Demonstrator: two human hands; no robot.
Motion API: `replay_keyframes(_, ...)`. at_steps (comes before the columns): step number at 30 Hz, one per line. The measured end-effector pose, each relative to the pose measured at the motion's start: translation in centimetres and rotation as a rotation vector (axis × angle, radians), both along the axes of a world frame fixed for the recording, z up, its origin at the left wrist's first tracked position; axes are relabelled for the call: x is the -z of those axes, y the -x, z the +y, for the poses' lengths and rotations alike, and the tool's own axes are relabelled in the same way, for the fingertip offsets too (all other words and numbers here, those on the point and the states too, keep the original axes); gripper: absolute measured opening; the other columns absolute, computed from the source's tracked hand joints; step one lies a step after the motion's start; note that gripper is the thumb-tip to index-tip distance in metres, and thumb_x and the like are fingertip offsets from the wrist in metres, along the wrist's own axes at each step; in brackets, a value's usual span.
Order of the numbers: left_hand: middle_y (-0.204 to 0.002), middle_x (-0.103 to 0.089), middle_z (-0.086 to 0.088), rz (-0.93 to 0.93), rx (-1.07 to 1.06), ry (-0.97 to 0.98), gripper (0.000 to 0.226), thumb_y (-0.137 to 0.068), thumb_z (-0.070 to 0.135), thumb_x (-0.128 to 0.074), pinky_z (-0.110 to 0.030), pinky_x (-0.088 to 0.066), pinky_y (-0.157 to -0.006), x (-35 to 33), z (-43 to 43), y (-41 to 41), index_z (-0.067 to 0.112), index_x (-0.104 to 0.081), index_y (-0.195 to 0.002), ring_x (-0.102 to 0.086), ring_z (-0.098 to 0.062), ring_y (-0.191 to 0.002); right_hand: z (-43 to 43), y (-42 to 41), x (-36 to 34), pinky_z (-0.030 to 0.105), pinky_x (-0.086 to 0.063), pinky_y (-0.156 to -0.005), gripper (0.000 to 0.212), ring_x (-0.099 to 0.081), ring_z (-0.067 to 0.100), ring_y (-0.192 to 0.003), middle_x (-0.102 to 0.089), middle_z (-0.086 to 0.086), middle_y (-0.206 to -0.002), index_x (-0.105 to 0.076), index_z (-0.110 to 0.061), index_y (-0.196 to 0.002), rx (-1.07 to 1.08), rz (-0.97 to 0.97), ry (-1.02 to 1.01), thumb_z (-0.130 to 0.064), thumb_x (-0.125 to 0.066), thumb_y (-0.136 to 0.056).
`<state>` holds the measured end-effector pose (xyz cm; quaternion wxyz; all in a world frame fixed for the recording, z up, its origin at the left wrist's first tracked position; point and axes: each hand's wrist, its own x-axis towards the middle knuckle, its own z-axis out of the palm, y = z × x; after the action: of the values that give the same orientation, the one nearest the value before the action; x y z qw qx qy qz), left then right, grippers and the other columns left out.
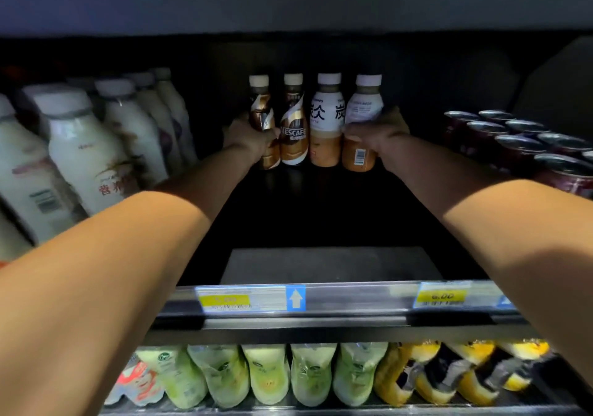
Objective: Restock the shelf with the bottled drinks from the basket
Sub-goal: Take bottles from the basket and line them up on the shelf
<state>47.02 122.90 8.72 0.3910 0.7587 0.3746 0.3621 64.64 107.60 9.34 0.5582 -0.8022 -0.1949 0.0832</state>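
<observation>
Four small bottled drinks stand in a row deep on the dark shelf (321,216). My left hand (248,141) grips the leftmost brown coffee bottle (261,112). Beside it stands a second brown Nescafe bottle (293,133). Then comes a white-labelled milk tea bottle (325,126). My right hand (372,136) grips the rightmost white-labelled bottle (362,109), barcode facing me. Both forearms reach far in over the shelf's front edge. The basket is not in view.
Tall white milk bottles (83,149) fill the shelf's left side. Dark cans (519,139) are packed at the right. A price rail (298,298) with yellow tags runs along the front edge. Below, green bottles (266,374) and yellow bottles (426,374) lie on a lower shelf.
</observation>
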Motion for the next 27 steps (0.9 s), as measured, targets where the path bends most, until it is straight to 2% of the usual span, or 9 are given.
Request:
replay_keyframes(2,-0.123,-0.068,-0.005,0.013,0.008,0.011,0.053,-0.081,0.033,-0.078,-0.039,-0.052,-0.098,0.0,0.4,0.0,0.017,-0.06,-0.128,-0.064,-0.022,-0.113,0.2,-0.5,0.3,0.043,-0.058,-0.087,0.118,-0.068,0.023,-0.102,-0.067,0.003,-0.117,-0.056,-0.023,-0.122,0.016,-0.009,-0.001,-0.059,-0.076,-0.012)
replay_keyframes(3,-0.123,-0.068,-0.005,0.009,0.014,0.027,0.053,-0.081,0.033,-0.079,-0.04,-0.052,-0.098,0.0,0.6,0.0,0.018,-0.059,-0.129,-0.064,-0.022,-0.112,0.1,-0.5,0.1,0.043,-0.058,-0.087,0.114,-0.068,0.023,-0.101,-0.067,0.003,-0.116,-0.058,-0.024,-0.122,0.014,-0.006,-0.002,-0.059,-0.079,-0.015)
replay_keyframes(5,-0.126,-0.066,-0.005,0.0,0.027,0.038,0.057,-0.081,0.033,-0.079,-0.039,-0.051,-0.1,-0.1,0.8,-0.1,0.018,-0.058,-0.132,-0.063,-0.021,-0.115,-0.6,1.0,-0.8,0.044,-0.057,-0.09,0.093,-0.069,0.022,-0.102,-0.07,0.002,-0.115,-0.061,-0.023,-0.12,0.0,-0.006,0.011,-0.051,-0.09,-0.037)
replay_keyframes(7,-0.129,-0.065,-0.006,0.007,0.031,0.016,0.059,-0.082,0.031,-0.079,-0.035,-0.048,-0.102,-0.1,1.1,-0.1,0.016,-0.057,-0.134,-0.062,-0.021,-0.117,-0.7,1.6,-1.2,0.044,-0.055,-0.093,0.068,-0.068,0.022,-0.105,-0.071,0.003,-0.117,-0.062,-0.02,-0.118,-0.004,-0.01,0.029,-0.04,-0.091,-0.06)
replay_keyframes(10,-0.129,-0.065,-0.006,0.019,0.026,-0.019,0.061,-0.08,0.033,-0.08,-0.036,-0.048,-0.102,0.0,1.4,-0.2,0.016,-0.057,-0.134,-0.062,-0.022,-0.118,-0.6,1.3,-1.0,0.044,-0.054,-0.095,0.053,-0.067,0.023,-0.108,-0.07,0.005,-0.119,-0.06,-0.02,-0.111,0.0,-0.036,0.024,-0.036,-0.089,-0.068)
replay_keyframes(15,-0.134,-0.059,-0.008,0.039,-0.084,0.024,0.077,-0.075,0.039,-0.083,-0.028,-0.047,-0.091,0.0,1.8,-0.4,0.007,-0.047,-0.135,-0.058,-0.025,-0.122,-0.4,0.9,-0.7,0.043,-0.052,-0.099,0.068,-0.064,0.025,-0.115,-0.066,0.006,-0.125,-0.055,-0.016,-0.124,0.027,-0.034,-0.006,-0.035,-0.089,-0.068)
replay_keyframes(21,-0.139,-0.055,-0.012,0.043,-0.124,0.072,0.089,-0.071,0.041,-0.085,-0.038,-0.048,-0.101,-0.2,1.6,-0.7,0.005,-0.042,-0.141,-0.054,-0.028,-0.127,-0.3,0.8,-0.4,0.042,-0.051,-0.1,0.076,-0.061,0.027,-0.119,-0.062,0.008,-0.131,-0.048,-0.014,-0.129,0.057,-0.046,-0.01,-0.037,-0.088,-0.07)
replay_keyframes(24,-0.141,-0.055,-0.011,0.062,-0.124,0.047,0.086,-0.074,0.043,-0.082,-0.036,-0.048,-0.101,-0.2,1.1,-0.7,0.006,-0.043,-0.141,-0.054,-0.027,-0.128,-0.1,0.9,-0.3,0.041,-0.05,-0.101,0.078,-0.059,0.028,-0.122,-0.059,0.009,-0.135,-0.045,-0.012,-0.134,0.057,-0.093,0.025,-0.035,-0.086,-0.072)
replay_keyframes(27,-0.14,-0.055,-0.007,0.094,-0.049,0.074,0.071,-0.086,0.047,-0.07,-0.03,-0.045,-0.098,-0.8,-0.1,0.0,0.008,-0.046,-0.141,-0.053,-0.027,-0.129,-0.4,1.5,-0.2,0.043,-0.049,-0.102,0.081,-0.057,0.029,-0.124,-0.056,0.01,-0.138,-0.04,-0.012,-0.136,0.05,-0.085,0.096,-0.039,-0.084,-0.074)
